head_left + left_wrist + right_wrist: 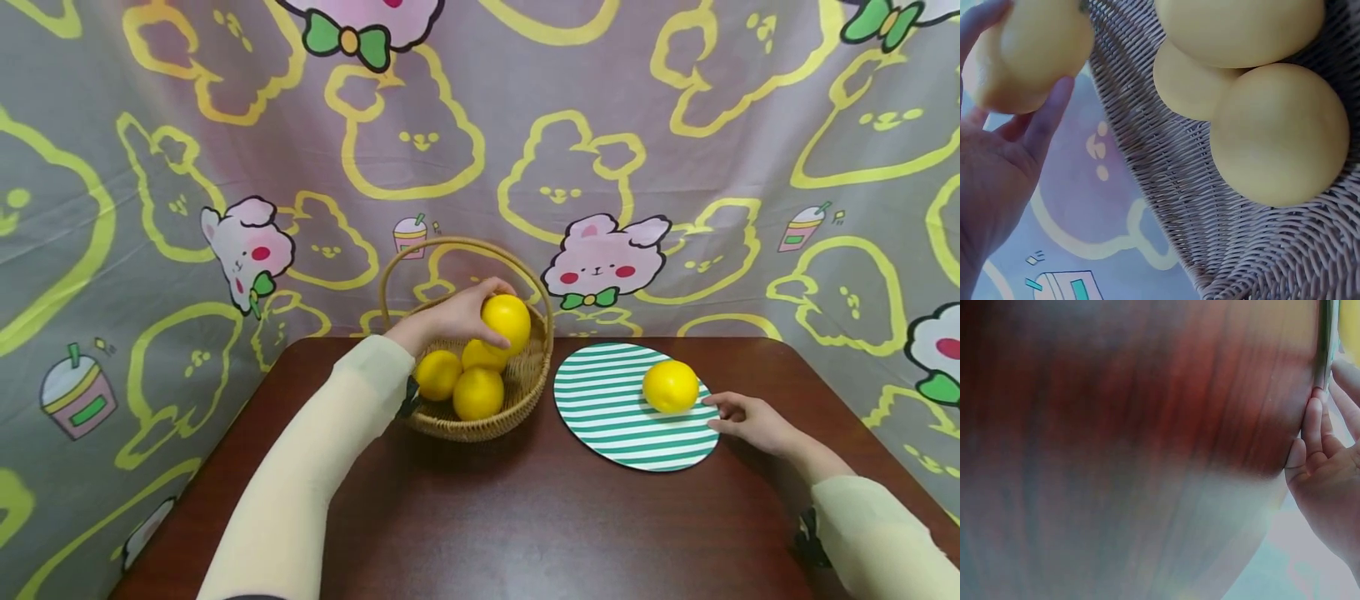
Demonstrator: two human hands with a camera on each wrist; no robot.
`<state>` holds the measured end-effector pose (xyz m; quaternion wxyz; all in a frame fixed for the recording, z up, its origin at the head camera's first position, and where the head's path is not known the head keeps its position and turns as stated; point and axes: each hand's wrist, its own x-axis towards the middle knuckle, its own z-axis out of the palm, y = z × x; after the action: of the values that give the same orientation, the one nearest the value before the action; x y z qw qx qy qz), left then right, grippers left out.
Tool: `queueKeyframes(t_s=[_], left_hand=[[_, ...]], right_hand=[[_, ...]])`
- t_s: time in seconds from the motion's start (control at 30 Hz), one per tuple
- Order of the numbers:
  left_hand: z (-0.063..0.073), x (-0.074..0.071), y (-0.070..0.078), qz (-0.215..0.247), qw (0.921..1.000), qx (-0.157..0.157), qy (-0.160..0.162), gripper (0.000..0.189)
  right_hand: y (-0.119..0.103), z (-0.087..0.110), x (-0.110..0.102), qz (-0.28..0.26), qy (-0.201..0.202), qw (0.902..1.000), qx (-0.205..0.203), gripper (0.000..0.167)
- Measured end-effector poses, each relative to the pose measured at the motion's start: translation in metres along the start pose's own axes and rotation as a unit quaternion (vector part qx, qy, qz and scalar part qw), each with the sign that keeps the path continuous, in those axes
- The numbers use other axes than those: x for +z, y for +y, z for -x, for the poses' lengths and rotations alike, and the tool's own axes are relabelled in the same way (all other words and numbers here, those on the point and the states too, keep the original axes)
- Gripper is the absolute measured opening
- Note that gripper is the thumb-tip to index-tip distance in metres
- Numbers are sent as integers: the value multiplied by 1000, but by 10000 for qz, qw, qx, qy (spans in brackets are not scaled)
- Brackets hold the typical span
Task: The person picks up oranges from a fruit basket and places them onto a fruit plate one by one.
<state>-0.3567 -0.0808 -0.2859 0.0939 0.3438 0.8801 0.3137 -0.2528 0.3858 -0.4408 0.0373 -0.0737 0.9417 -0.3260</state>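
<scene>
My left hand (467,317) grips a round yellow fruit (506,323), thumb and fingers spread about its sides. In the head view it is over the wicker basket (480,429), overlapping another fruit (483,357). Two more yellow fruits (478,394) lie lower in the basket. The left wrist view has the held fruit (1038,53) apart from the fruits inside the basket. My right hand (753,423) touches the right edge of a round green-and-white striped placemat (607,404) with its fingertips. A single yellow fruit (671,387) sits on that placemat, close to those fingers.
Both the basket and the placemat stand on a dark brown wooden table (540,517). The basket's tall handle (465,242) arches over the left hand. A patterned cloth (480,108) hangs behind and at the sides of the table.
</scene>
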Motion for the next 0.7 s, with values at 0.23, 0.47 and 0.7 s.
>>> queueKeyframes(t_s=[0.23,0.47,0.7], left_hand=[[18,1,12,223,9992,241,245,81],[39,7,18,289,9987,369,209,80],[60,17,23,882,9941,563,283,75]], right_hand=[[1,1,1,44,8,10000,-17,40],[0,1,1,69,6,9999,-96,40],[3,0,0,84,18,9999,-116,40]])
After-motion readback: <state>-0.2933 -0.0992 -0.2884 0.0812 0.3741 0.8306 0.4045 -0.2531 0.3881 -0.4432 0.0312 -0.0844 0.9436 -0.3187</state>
